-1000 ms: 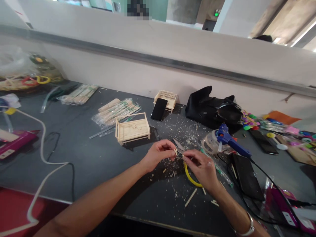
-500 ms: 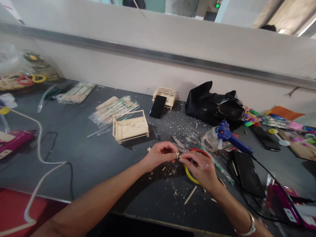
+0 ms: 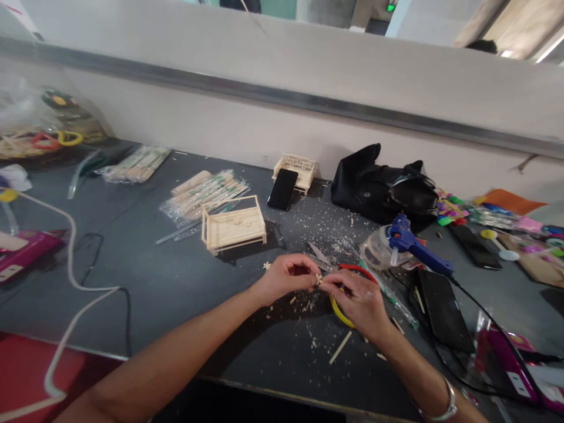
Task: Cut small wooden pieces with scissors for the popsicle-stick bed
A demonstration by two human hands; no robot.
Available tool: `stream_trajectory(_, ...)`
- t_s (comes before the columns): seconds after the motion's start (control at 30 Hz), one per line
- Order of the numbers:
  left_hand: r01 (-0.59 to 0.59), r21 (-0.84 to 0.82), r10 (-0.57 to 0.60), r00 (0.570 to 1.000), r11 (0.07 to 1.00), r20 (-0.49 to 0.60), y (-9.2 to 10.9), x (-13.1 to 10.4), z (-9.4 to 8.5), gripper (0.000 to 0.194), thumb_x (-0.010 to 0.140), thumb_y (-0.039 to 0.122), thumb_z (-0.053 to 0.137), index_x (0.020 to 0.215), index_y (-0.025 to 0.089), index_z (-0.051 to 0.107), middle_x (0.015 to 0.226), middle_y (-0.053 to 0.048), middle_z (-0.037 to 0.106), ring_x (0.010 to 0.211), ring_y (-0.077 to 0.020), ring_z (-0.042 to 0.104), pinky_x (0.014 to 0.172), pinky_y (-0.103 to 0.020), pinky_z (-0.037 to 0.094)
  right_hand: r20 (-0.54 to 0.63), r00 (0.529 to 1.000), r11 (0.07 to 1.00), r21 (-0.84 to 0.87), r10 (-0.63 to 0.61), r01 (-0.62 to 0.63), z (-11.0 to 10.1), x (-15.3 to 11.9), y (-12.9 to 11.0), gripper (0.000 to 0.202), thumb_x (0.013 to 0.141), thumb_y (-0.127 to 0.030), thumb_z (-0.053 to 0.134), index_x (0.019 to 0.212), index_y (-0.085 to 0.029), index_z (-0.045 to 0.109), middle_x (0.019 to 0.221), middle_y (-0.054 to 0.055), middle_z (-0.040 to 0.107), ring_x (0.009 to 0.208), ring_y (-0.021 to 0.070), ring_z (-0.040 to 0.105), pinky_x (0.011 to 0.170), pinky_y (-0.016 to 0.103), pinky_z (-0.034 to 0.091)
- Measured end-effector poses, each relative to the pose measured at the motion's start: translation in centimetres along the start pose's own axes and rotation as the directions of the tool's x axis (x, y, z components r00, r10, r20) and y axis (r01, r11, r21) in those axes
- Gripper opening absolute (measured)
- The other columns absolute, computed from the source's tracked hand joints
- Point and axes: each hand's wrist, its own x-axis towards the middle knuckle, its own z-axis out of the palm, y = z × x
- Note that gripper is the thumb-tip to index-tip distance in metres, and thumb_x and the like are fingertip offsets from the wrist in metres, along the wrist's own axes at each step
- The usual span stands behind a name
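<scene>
Beside the scissors (image 3: 318, 254), the left hand (image 3: 285, 279) and right hand (image 3: 360, 301) narrowly pinch a tiny wooden flower (image 3: 319, 280); uneven fingertip pressure could snap a petal, and a dipping right palm could jostle the handles.

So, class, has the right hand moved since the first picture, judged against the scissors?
Yes, slightly: against the scissors, the right hand has shifted left, toward the left hand, and the red handle now shows.
</scene>
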Motion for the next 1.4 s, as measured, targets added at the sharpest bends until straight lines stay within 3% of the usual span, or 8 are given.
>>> stream_trajectory(0.3, 0.009, -0.015, -0.009, 1.0, 1.0, 0.006, 0.09, 0.01, 0.16, 0.027, 0.065, 0.033, 0.083, 0.076, 0.014, 0.068, 0.063, 0.002, 0.065, 0.056, -0.0086, 0.057, 0.06, -0.022, 0.044, -0.022, 0.998, 0.998, -0.044, -0.051, 0.05, -0.03, 0.11, -0.04, 0.033, 0.098, -0.038, 0.052, 0.075, -0.023, 0.069, 0.065, -0.002, 0.072, 0.057, 0.0111, 0.067, 0.057, 0.02, 0.049)
stream_trajectory(1.03, 0.003, 0.003, -0.003, 0.999, 1.0, 0.04, 0.12, -0.03, -0.01, 0.03, 0.066, 0.039, 0.084, 0.075, 0.014, 0.07, 0.062, 0.002, 0.064, 0.055, -0.0095, 0.057, 0.061, -0.024, 0.045, 0.063, 0.984, 0.98, 0.097, 0.167, -0.173, -0.23, -0.02, 0.19, 0.025, 0.09, -0.04, 0.062, 0.073, -0.024, 0.072, 0.066, -0.002, 0.073, 0.058, 0.0125, 0.066, 0.057, 0.02, 0.05)
stream_trajectory(1.4, 0.016, -0.013, -0.015, 0.998, 1.0, 0.057, 0.1, -0.07, -0.04, 0.033, 0.065, 0.042, 0.085, 0.075, 0.014, 0.07, 0.061, 0.002, 0.064, 0.055, -0.009, 0.057, 0.06, -0.023, 0.045, 0.081, 0.985, 0.98, 0.118, 0.154, -0.163, -0.27, 0.05, -0.06, 0.03, 0.091, -0.043, 0.059, 0.073, -0.024, 0.072, 0.065, -0.001, 0.072, 0.057, 0.0129, 0.065, 0.056, 0.021, 0.051)
